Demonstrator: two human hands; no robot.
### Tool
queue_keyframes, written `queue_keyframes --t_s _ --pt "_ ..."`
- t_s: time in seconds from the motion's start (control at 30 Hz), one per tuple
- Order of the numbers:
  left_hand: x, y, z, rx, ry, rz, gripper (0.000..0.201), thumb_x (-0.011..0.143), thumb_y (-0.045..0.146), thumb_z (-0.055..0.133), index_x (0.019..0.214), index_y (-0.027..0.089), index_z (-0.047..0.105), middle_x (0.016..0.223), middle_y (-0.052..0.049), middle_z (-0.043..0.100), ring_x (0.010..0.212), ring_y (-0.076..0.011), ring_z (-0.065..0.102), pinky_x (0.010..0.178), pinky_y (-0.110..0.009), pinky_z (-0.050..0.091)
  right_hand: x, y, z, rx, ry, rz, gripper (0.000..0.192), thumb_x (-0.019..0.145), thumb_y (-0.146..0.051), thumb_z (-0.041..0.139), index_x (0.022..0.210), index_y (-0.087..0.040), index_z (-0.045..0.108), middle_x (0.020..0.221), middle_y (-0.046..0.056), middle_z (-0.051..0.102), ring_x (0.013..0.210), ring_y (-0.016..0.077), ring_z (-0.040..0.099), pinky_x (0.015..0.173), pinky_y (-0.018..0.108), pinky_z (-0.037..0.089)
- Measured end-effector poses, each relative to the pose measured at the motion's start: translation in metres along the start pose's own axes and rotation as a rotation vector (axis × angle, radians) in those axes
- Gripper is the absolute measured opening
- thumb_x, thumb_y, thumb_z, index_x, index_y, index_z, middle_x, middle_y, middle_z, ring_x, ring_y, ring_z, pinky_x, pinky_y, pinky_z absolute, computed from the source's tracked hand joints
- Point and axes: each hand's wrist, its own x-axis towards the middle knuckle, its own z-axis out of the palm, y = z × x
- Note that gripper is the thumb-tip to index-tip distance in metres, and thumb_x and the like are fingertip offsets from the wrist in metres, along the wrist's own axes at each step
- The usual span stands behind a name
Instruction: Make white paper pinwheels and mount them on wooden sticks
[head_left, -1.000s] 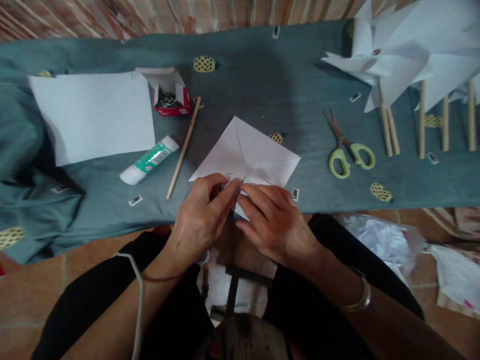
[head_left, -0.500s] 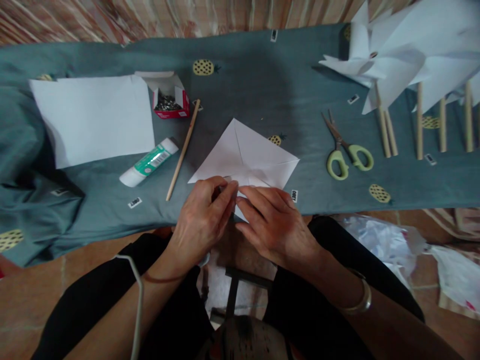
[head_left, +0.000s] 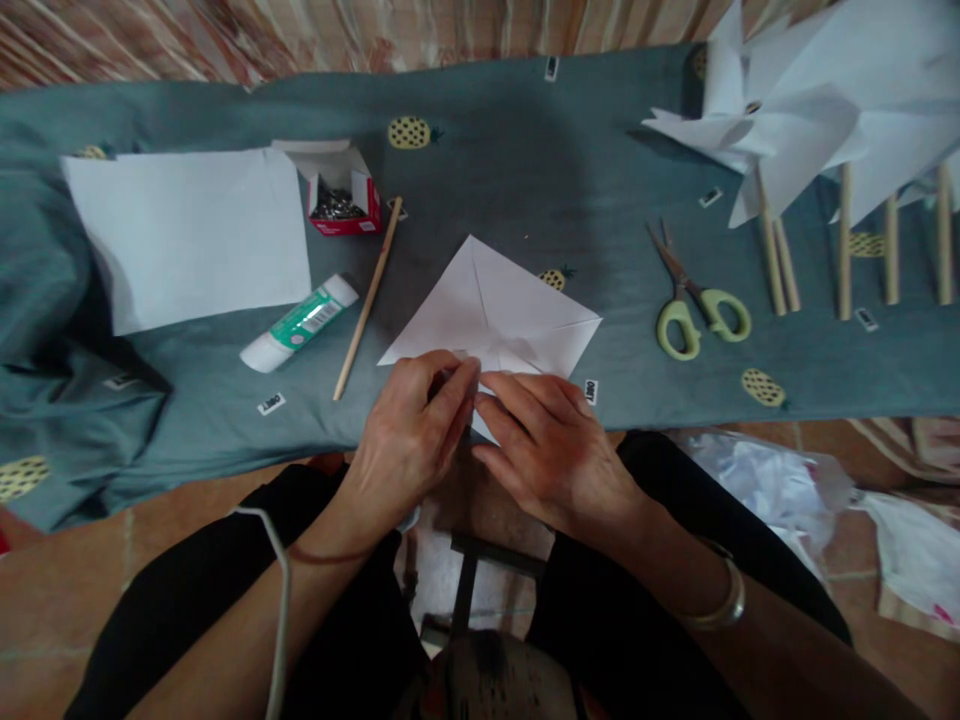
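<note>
A white paper square (head_left: 510,305), turned cornerwise and marked with crease or cut lines toward its middle, lies at the front edge of the table. My left hand (head_left: 416,420) is closed at its near left side, thumb and fingers pinching the paper close to the centre. Just to the right, my right hand (head_left: 547,440) rests on the near right part, its fingertips pressed together against the paper and almost meeting the left ones. Both hands cover much of the near half, so the exact fold under the fingers is hidden.
Left of the square lie a wooden stick (head_left: 367,300), a glue stick (head_left: 300,325), an open red box of small metal pieces (head_left: 343,205) and white sheets (head_left: 191,240). Green-handled scissors (head_left: 697,300) lie to the right. Paper pinwheels (head_left: 810,120) on sticks occupy the far right.
Hardly anything differs. The view has shifted slightly; both hands keep their places on the paper, and the things on the table stay put.
</note>
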Motion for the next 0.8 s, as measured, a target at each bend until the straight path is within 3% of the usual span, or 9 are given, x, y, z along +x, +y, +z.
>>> queue_keyframes --t_s 0.4,0.57,0.8 --pt "0.002 0.000 0.001 0.001 -0.005 0.027 0.034 0.094 0.016 0.050 0.127 0.009 0.057 0.113 -0.017 0.061 0.102 -0.0255 0.059 0.084 -0.041 0.056 0.000 0.000 -0.001 0.007 0.004 0.001 0.035 0.095 -0.028 0.054 0.121 -0.005 0.060 0.129 0.017 0.064 0.121 0.0262 0.054 0.103 0.040 0.045" --pt "0.001 0.000 0.001 -0.011 -0.012 0.015 0.035 0.094 0.016 0.050 0.129 0.012 0.056 0.114 -0.015 0.061 0.102 -0.0253 0.058 0.085 -0.042 0.056 -0.002 0.002 -0.001 0.031 0.022 0.002 0.039 0.096 -0.031 0.051 0.125 -0.006 0.058 0.130 0.018 0.063 0.122 0.0274 0.055 0.103 0.043 0.045" --pt "0.001 0.002 0.001 -0.017 -0.012 0.007 0.033 0.094 0.016 0.051 0.126 0.009 0.057 0.112 -0.017 0.061 0.100 -0.0250 0.057 0.083 -0.041 0.056 0.003 0.014 -0.007 -0.016 0.070 0.170 0.033 0.096 -0.025 0.049 0.125 -0.012 0.058 0.138 0.019 0.056 0.125 0.0316 0.052 0.103 0.052 0.042"
